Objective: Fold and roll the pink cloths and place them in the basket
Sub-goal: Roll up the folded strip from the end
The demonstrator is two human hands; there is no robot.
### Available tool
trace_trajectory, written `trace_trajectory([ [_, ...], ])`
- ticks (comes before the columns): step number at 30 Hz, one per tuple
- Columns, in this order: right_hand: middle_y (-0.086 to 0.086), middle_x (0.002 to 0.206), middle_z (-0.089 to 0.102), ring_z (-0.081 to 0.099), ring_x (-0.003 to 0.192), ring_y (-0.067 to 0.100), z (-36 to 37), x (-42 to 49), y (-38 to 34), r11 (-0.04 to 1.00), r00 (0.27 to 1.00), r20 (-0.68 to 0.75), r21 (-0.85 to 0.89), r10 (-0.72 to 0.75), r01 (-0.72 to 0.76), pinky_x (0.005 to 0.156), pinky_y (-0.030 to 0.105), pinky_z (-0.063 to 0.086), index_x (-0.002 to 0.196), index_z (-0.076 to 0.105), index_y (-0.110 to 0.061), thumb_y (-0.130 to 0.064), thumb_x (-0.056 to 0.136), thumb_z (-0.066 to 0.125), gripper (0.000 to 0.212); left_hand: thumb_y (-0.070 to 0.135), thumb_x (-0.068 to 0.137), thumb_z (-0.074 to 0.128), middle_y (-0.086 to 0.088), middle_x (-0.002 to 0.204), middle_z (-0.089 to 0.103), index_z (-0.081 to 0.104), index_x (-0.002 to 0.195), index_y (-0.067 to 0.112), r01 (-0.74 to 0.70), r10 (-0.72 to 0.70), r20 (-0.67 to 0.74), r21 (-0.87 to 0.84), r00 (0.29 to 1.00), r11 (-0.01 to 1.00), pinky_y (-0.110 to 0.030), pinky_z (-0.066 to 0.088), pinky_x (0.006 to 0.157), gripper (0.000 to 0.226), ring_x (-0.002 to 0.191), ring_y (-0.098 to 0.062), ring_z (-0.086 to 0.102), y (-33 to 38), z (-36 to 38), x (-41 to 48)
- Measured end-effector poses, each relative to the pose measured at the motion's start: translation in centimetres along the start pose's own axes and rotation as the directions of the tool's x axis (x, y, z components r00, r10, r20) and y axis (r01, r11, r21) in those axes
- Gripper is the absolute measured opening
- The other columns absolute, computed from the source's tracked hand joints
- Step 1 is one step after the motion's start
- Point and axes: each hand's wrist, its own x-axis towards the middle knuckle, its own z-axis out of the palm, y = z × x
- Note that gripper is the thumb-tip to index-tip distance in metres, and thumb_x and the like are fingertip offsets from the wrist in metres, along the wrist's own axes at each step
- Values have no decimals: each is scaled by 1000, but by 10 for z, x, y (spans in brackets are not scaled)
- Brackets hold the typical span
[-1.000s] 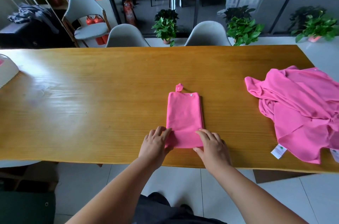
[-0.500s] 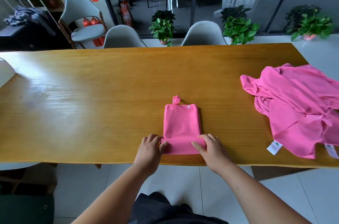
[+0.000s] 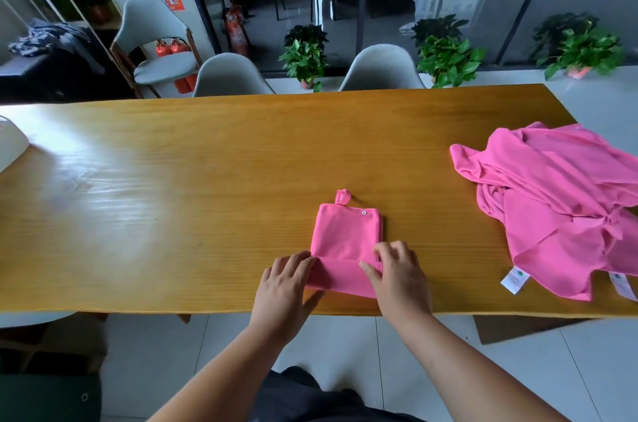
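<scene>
Fingers (image 3: 300, 259) of the left hand (image 3: 283, 287) curl over the left end of a short roll (image 3: 340, 276) and grip it, with the thumb spread out on the near side. The right hand (image 3: 400, 276) pinches the roll's right end between its thumb and bent fingers (image 3: 390, 249). The roll is the near end of the folded cloth (image 3: 345, 235), which lies close to the near edge of the table (image 3: 172, 197). By my reading, folding is finished and rolling has only begun, since most of the strip lies flat beyond the hands. To the right, a pile of pink cloths (image 3: 559, 207) waits unfolded. No basket can be clearly made out. Both forearms reach in from the near edge, wrists low, palms down.
</scene>
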Motion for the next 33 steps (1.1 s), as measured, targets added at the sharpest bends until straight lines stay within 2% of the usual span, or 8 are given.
trace_trajectory([
  [3, -8, 109, 58, 55, 98, 20, 12, -8, -2, 956, 956, -114, -148, -272, 254, 74, 38, 52, 105, 67, -28, -43, 94, 74, 19, 51, 93, 68, 10, 149, 51, 50, 147, 26, 48, -49, 50, 14, 998, 999, -37, 49, 97, 63, 126, -22, 53, 4, -1, 7],
  [8, -7, 147, 47, 50, 129, 19, 15, -20, 12, 972, 981, 41, -132, -191, 195, 93, 41, 55, 143, 56, -34, -53, 80, 82, 70, 53, 97, 63, 5, 162, 31, 32, 161, 21, 57, -63, 155, 42, 986, 997, -39, 46, 107, 78, 137, -23, 41, 9, -5, 25],
  [12, -18, 149, 41, 47, 129, 14, 12, -6, 19, 988, 976, 157, -11, -150, 154, 102, 33, 49, 153, 45, -41, -49, 87, 78, 74, 51, 94, 69, 5, 157, 34, 11, 167, 25, 75, -87, 202, 66, 975, 995, -38, 40, 111, 96, 135, -24, 42, 11, -5, 24],
  [14, -22, 151, 41, 47, 128, 13, 12, -3, 25, 989, 971, 188, 64, -145, 135, 105, 32, 46, 157, 39, -42, -49, 91, 74, 75, 48, 95, 69, 7, 153, 42, 14, 166, 30, 110, -114, 183, 27, 977, 994, -36, 39, 110, 92, 131, -23, 46, 9, -4, 22],
  [20, -13, 141, 57, 51, 128, 15, 13, -11, 37, 945, 975, 201, 326, -97, 26, 105, 33, 45, 144, 49, -36, -57, 90, 71, 61, 54, 96, 65, 8, 144, 57, 35, 154, 33, 209, -169, 192, -209, 967, 955, -39, 41, 108, 68, 137, -22, 44, -3, 0, 6],
  [25, -12, 135, 59, 48, 125, 17, 10, -6, 38, 929, 963, 268, 362, -23, -78, 104, 39, 46, 140, 57, -36, -80, 85, 51, 71, 70, 97, 52, 14, 158, 40, 38, 157, 29, 163, -115, 199, -247, 973, 955, -39, 43, 112, 74, 139, -16, 38, -9, 6, 1],
  [30, -10, 119, 65, 51, 116, 17, 14, -3, 34, 927, 962, 271, 347, 45, -141, 95, 38, 48, 127, 66, -29, -95, 78, 36, 87, 61, 99, 56, 14, 138, 58, 40, 151, 39, 271, -193, 230, -385, 954, 882, -41, 46, 100, 59, 122, -18, 48, -3, 0, 5],
  [33, -13, 111, 59, 54, 110, 15, 18, -5, 34, 942, 966, 242, 295, 88, -160, 91, 37, 49, 119, 69, -28, -99, 77, 30, 92, 74, 96, 37, 14, 132, 61, 44, 145, 40, 274, -203, 234, -327, 951, 905, -39, 42, 100, 61, 125, -18, 45, -3, -1, 6],
])
